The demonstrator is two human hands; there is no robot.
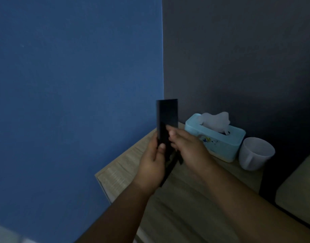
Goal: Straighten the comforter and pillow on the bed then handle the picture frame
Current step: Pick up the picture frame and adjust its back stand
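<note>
Picture frame [166,116] was held upright over bedside table [119,171], left hand [150,162] gripping its lower edge, right hand [187,148] pinching the back stand; prob. frame stage, w/ comforter & pillow out of view.

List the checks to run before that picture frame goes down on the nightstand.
1. The left hand grips the picture frame at its lower left edge: ok.
2. The right hand holds the frame's right side: ok.
3. Frame held about upright above the nightstand: ok.
4. Bare wood shows on the nightstand beside the hands: ok.
5. The tissue box and the cup stand apart, to the right of the frame: ok.
6. Frame's back stand opened: cannot tell, too dark.
</note>
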